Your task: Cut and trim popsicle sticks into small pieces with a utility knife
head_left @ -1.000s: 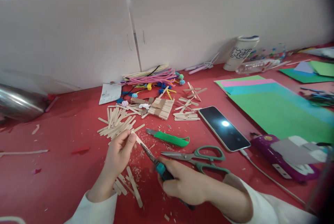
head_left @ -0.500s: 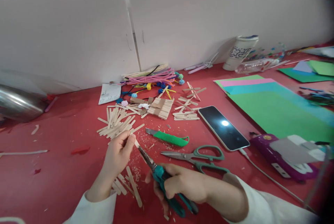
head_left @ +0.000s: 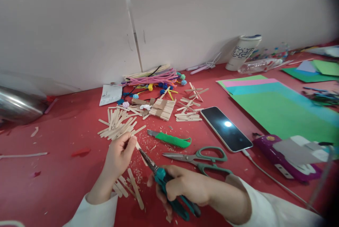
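Note:
Pinched between the thumb and fingers of my left hand (head_left: 120, 154) is a wooden craft stick (head_left: 137, 145), slanting down to the right. My right hand (head_left: 180, 186) is wrapped round the teal handles of long-nose pliers (head_left: 150, 164). The dark jaws of the pliers lie against the stick just below my left fingertips; whether they bite into it is hard to tell. Beyond my left hand lies a loose heap of craft sticks (head_left: 119, 123). A few more sticks (head_left: 135, 188) rest below, between my hands, among small wood shavings.
A green utility knife (head_left: 173, 139) and scissors (head_left: 196, 157) lie just beyond my right hand. Farther right are a phone (head_left: 226, 130) on a cable, a purple power strip (head_left: 286, 158) and coloured paper (head_left: 275, 107). Pipe cleaners (head_left: 153, 78) and a paper cup (head_left: 243, 53) stand near the white partition.
The plier jaws have shifted very slightly on the stick, and a bit more of the stick shows beside them. Both hands keep their grip, and the view has moved slightly.

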### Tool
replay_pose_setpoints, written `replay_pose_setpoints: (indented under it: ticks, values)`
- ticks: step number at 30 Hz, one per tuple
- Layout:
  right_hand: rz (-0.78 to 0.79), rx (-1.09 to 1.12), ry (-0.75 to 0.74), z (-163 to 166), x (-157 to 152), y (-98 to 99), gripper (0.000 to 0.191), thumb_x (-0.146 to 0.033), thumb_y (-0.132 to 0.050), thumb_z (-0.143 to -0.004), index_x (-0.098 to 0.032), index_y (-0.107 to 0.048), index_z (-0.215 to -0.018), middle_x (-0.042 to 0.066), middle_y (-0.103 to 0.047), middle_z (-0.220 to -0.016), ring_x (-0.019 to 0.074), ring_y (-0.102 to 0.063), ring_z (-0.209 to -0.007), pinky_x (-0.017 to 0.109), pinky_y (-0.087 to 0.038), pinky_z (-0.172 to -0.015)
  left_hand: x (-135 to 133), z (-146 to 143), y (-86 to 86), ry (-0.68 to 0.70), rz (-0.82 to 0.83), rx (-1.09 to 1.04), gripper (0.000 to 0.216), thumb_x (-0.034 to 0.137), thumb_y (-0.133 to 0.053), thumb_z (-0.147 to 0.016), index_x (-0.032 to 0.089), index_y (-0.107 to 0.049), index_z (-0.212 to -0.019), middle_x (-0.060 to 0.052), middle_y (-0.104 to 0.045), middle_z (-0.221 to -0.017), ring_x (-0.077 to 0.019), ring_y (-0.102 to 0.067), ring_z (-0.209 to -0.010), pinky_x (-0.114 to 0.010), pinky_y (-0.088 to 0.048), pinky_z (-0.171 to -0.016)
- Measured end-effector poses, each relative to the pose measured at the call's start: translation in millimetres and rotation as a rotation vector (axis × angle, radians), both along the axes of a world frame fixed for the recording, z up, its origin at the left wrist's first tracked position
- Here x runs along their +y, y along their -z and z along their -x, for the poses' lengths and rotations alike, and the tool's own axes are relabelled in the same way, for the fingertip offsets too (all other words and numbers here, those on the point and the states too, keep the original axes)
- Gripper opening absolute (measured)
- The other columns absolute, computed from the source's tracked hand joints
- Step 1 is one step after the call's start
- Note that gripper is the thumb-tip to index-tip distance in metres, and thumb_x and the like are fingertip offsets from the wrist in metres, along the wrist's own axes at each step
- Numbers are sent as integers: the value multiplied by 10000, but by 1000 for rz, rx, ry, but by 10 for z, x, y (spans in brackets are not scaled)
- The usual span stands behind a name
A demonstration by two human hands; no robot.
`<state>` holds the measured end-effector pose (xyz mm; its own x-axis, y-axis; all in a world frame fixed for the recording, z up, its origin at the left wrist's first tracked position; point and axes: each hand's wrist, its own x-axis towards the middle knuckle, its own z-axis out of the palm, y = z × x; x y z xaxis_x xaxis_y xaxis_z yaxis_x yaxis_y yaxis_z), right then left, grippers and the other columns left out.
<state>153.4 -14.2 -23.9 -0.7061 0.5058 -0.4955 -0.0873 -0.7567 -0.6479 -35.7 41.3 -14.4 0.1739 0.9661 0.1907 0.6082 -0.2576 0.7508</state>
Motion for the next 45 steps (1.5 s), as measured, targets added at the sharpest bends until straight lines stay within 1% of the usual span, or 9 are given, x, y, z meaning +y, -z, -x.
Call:
replay_pose_setpoints:
  ticks: [5,15,23,28,32,36,39,42,45]
  values:
    - [-22,-17,-11,4,5,-11,381,-162,-472,-399,-163,-542,-774,-37,-553,-513,69,-452,-340,163,-386,-378,15,-13,-44,27,31,-4,347,374,-392,-861,231,-293,-560,67,-276,-509,-110,-321,-471,-235,-292,-465]
    - [-6,19,9,17,-14,-1,396,-160,-473,-401,-161,-540,-792,-39,-546,-520,72,-451,-350,171,-387,-383,-1,-50,-45,-1,25,-33,344,359,-387,-852,234,-294,-546,68,-292,-493,-108,-329,-460,-237,-292,-462]
    - [-100,-84,-25,12,-33,-30,390,-175,-458,-415,-176,-530,-799,-49,-506,-501,69,-409,-342,148,-287,-331,-13,-41,-81,16,31,-28,352,374,-397,-847,230,-298,-541,64,-301,-487,-114,-329,-465,-243,-295,-472]
    - [-160,-200,-41,9,-60,-78,370,-210,-444,-436,-180,-517,-798,-52,-486,-501,83,-415,-378,170,-332,-340,-3,-40,-74,44,63,-36,347,382,-409,-839,228,-296,-549,61,-305,-491,-116,-322,-465,-243,-296,-468]
    - [-182,-225,-54,4,-67,-81,382,-214,-444,-450,-177,-511,-825,-58,-472,-512,92,-439,-397,179,-349,-344,8,-25,-68,84,94,-48,349,391,-393,-853,227,-299,-560,60,-298,-511,-115,-318,-476,-240,-299,-472]
    - [-172,-245,-59,4,-77,-89,380,-210,-447,-453,-179,-509,-827,-63,-475,-528,87,-440,-401,175,-342,-345,31,1,-44,136,124,-55,360,406,-381,-866,226,-291,-567,62,-279,-535,-115,-299,-491,-238,-293,-478]
    - [-161,-238,-56,27,-96,-84,363,-207,-442,-453,-186,-504,-810,-70,-464,-485,80,-423,-375,166,-309,-347,49,15,-16,163,144,-54,363,422,-382,-869,223,-307,-575,59,-287,-550,-118,-306,-506,-238,-301,-488]
    - [-121,-184,-9,69,-111,-49,367,-203,-437,-437,-193,-492,-800,-70,-465,-460,81,-419,-354,159,-270,-348,61,20,3,155,148,-50,363,428,-382,-873,223,-305,-583,58,-280,-557,-121,-307,-516,-238,-302,-494]
    - [-65,-124,32,100,-111,-3,399,-191,-445,-413,-188,-495,-808,-66,-490,-479,75,-414,-339,159,-268,-352,64,9,1,130,133,-45,365,422,-392,-869,224,-294,-578,57,-275,-551,-124,-308,-521,-240,-302,-498]
